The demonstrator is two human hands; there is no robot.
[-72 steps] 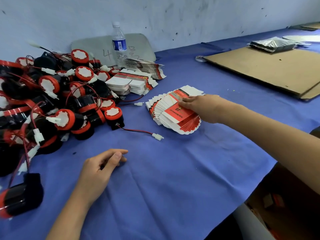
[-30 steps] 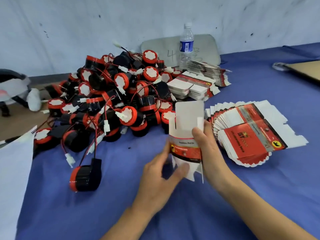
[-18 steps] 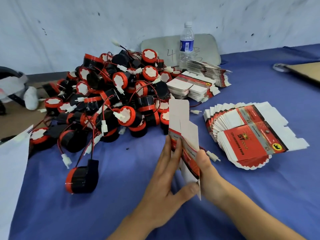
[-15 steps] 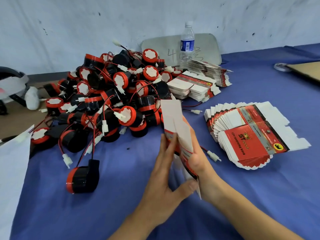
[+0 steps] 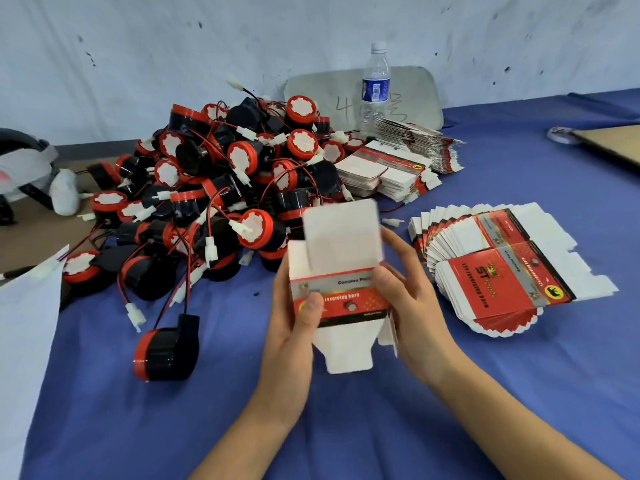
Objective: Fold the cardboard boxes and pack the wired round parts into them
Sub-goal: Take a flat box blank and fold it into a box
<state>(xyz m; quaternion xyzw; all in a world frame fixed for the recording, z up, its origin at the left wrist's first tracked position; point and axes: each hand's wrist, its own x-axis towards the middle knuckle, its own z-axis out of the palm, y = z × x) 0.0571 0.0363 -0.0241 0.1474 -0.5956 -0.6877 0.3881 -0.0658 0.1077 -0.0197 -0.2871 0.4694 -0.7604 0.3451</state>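
Red-and-white cardboard box [image 5: 346, 301] sits clamped between left hand [image 5: 291, 330] and right hand [image 5: 412, 306], sides pinched, likely so its flaps hang free above and below. Black-and-red wired round parts [image 5: 221, 188] wait just beyond.

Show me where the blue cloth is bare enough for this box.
Bare blue cloth lies right of the right forearm, below the fanned stack of flat red-and-white cartons. Another patch sits between the lone black-and-red round part and the left forearm. Crowded: the pile of red-and-black wired round parts and the carton stacks by the clear plastic bottle.
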